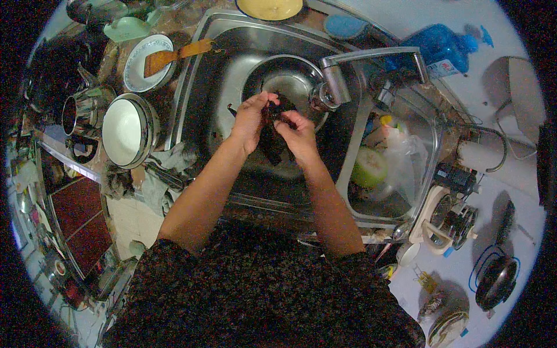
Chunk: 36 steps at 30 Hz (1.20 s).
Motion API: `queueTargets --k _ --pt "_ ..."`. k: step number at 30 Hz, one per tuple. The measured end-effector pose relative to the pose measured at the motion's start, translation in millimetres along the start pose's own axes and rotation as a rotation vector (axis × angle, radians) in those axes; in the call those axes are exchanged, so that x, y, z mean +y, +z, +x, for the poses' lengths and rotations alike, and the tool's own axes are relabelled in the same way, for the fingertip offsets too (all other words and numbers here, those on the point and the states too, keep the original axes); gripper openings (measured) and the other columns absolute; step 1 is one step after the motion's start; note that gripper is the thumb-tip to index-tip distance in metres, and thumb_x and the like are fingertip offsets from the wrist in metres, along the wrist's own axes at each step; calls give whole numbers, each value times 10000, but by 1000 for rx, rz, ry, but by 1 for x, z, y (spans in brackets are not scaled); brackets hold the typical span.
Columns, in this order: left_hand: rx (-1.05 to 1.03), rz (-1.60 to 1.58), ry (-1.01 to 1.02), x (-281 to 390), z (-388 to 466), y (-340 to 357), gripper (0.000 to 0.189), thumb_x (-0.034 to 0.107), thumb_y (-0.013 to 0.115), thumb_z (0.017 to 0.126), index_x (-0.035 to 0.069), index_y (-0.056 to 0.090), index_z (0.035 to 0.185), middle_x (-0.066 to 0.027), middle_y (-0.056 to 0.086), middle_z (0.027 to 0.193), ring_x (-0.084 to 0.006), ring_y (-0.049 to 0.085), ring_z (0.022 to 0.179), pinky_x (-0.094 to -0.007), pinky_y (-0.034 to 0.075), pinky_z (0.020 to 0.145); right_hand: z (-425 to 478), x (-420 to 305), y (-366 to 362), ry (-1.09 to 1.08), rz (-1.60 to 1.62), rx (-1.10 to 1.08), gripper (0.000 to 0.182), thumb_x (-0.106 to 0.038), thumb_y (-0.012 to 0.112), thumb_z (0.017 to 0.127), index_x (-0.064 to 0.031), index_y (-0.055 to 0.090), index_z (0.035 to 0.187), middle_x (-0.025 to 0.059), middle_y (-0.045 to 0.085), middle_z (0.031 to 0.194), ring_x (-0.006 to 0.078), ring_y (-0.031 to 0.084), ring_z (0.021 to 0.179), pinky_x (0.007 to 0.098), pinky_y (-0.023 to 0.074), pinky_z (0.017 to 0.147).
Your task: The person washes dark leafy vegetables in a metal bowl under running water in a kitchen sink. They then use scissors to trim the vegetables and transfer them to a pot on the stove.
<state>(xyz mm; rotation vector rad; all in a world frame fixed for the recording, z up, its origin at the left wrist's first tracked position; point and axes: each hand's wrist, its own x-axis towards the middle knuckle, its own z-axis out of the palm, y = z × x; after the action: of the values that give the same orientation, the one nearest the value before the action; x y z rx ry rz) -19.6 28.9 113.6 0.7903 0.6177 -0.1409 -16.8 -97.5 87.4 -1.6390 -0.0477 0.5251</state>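
Note:
Over the stainless steel sink basin point(226, 78), my left hand point(250, 122) and my right hand point(299, 132) are close together, both with bent fingers on a dark, limp item point(272, 145). Its kind cannot be told; it hangs down between them. A round metal bowl point(256, 69) lies in the basin just beyond my hands. The faucet point(337, 82) reaches over the bowl's right side. A small dark piece point(231, 109) shows left of my left hand.
Left of the sink are white bowls point(122, 130), a patterned dish point(132, 56) with a wooden spatula point(174, 56) across it, and a metal pot point(82, 111). A yellow dish point(270, 8) is at the far rim. The right basin holds a cut green melon point(370, 167) and a plastic bag point(409, 161).

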Motion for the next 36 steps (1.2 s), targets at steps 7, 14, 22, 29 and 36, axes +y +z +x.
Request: queueTargets --k 7,14,22,29,36 --pt "59 6 -6 -4 2 -3 207 214 399 852 72 548 827 -16 551 794 -115 468 631 -237 379 609 -3 3 -6 -12 76 -25 245 -94 590 677 -3 555 901 75 577 862 142 533 781 254 436 673" --pt "62 55 6 -5 1 2 221 222 378 857 75 540 835 -6 539 762 -111 464 602 -233 377 566 2 7 -1 44 36 15 257 -85 578 680 -8 554 924 65 582 854 140 537 767 256 433 687" --pt "62 50 -32 -2 -4 5 221 224 377 857 71 536 837 -7 535 747 -108 465 593 -228 372 523 -1 7 0 79 104 25 223 -38 528 684 -2 558 902 62 586 829 139 543 750 244 437 670" --pt "106 73 -27 2 -3 6 225 229 388 853 72 545 818 -1 523 703 -96 444 527 -229 369 433 2 11 -4 -37 82 -93 224 -101 550 704 -16 559 911 67 588 822 145 548 739 246 439 665" --pt "72 77 -20 -3 5 1 229 246 383 856 81 537 818 -1 523 694 -93 431 484 -228 354 375 15 43 -3 26 20 11 229 -68 527 716 -15 553 938 76 589 861 173 550 780 255 420 732"
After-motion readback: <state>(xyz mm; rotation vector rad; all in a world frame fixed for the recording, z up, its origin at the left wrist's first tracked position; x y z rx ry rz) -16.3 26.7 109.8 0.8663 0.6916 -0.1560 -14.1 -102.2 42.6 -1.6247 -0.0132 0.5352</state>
